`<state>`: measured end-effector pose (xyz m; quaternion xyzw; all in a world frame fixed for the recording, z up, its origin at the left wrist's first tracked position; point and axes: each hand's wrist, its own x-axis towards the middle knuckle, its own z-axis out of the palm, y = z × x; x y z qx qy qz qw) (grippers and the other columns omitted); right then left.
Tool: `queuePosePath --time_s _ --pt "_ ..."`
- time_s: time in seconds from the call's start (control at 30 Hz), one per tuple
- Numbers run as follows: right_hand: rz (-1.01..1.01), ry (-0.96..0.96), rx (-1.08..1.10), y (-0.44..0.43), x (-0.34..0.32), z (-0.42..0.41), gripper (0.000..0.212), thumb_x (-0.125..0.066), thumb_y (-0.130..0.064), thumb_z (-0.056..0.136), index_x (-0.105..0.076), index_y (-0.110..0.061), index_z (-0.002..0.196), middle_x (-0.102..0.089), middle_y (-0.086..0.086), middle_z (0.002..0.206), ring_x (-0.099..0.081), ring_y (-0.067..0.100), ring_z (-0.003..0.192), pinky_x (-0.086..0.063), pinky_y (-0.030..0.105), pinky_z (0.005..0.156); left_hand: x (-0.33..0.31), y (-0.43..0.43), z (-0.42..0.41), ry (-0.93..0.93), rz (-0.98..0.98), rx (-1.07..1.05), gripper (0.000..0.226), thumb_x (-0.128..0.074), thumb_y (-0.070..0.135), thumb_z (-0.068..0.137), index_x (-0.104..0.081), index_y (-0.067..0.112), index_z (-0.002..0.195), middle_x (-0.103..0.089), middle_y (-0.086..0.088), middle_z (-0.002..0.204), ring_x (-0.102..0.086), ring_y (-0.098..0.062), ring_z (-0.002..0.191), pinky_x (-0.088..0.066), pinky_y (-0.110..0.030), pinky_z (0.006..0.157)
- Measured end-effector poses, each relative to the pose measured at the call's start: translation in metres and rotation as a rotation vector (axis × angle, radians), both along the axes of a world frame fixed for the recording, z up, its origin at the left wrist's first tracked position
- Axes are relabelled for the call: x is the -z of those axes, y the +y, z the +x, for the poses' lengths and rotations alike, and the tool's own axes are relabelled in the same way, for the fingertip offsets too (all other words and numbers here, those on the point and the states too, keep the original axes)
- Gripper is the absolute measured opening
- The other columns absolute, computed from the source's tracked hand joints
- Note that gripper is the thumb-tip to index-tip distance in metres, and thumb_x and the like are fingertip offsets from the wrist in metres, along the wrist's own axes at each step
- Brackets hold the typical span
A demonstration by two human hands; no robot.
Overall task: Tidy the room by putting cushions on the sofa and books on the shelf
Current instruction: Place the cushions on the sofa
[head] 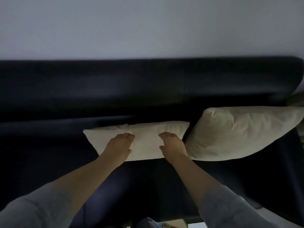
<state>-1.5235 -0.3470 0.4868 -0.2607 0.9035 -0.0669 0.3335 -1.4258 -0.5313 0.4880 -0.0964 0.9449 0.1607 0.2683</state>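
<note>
Two cushions: small cushion, centre, and large cushion, right, lie on the sofa.
Your hands: left hand and right hand press flat on the small cushion.
Remaining: books, none in view.

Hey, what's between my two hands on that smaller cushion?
Only bare cushion fabric: the left hand and right hand rest apart on the smaller cushion, in the head view.

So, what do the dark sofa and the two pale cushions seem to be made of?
The sofa looks like dark leather or imitation leather: smooth, with a soft sheen and a stitched seam on the backrest. The small cushion and the large cushion beside it look like cream woven fabric, matte and finely wrinkled, over soft filling; the fibre cannot be told.
</note>
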Motion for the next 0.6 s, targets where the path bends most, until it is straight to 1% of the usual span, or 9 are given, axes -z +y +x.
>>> queuePosePath --time_s 0.07,0.2,0.3,0.47,0.6 --pt "-0.001 -0.051 0.009 0.005 0.003 0.008 0.055 -0.052 -0.018 0.097 -0.032 -0.018 0.148 -0.035 0.002 0.152 -0.036 0.018 0.136 -0.033 0.028 0.109 0.003 0.003 0.005 -0.031 0.009 0.006 0.058 -0.055 0.025 0.094 -0.03 0.016 0.146 -0.033 -0.003 0.15 -0.037 -0.022 0.132 -0.035 -0.034 0.107" --pt "-0.016 -0.075 0.043 0.013 0.001 0.019 0.051 -0.054 -0.018 0.096 -0.037 -0.016 0.144 -0.042 0.003 0.146 -0.041 0.02 0.132 -0.037 0.03 0.107 0.004 0.007 0.014 -0.055 0.003 0.001 0.054 -0.054 0.03 0.094 -0.035 0.015 0.142 -0.04 -0.003 0.142 -0.044 -0.022 0.124 -0.04 -0.032 0.101" --pt "-0.063 -0.083 0.114 0.017 -0.004 0.028 0.054 -0.056 -0.019 0.096 -0.037 -0.017 0.146 -0.041 0.001 0.148 -0.042 0.018 0.132 -0.037 0.029 0.108 -0.002 0.01 0.018 -0.04 0.028 -0.022 0.052 -0.054 0.031 0.094 -0.037 0.015 0.141 -0.044 -0.003 0.138 -0.046 -0.02 0.121 -0.041 -0.029 0.099" --pt "-0.226 -0.077 0.353 0.027 -0.022 0.049 0.05 -0.058 -0.021 0.095 -0.043 -0.017 0.143 -0.044 -0.002 0.146 -0.048 0.013 0.128 -0.04 0.025 0.105 -0.023 0.017 0.024 0.035 0.106 -0.081 0.051 -0.053 0.032 0.094 -0.039 0.015 0.14 -0.05 -0.004 0.133 -0.05 -0.019 0.115 -0.041 -0.026 0.094" --pt "-0.341 -0.066 0.602 0.039 -0.046 0.074 0.045 -0.059 -0.019 0.094 -0.049 -0.018 0.138 -0.053 0.001 0.137 -0.056 0.01 0.11 -0.047 0.021 0.092 -0.048 0.023 0.035 0.075 0.128 -0.074 0.048 -0.052 0.033 0.095 -0.041 0.016 0.138 -0.051 -0.004 0.13 -0.052 -0.018 0.113 -0.043 -0.027 0.092"
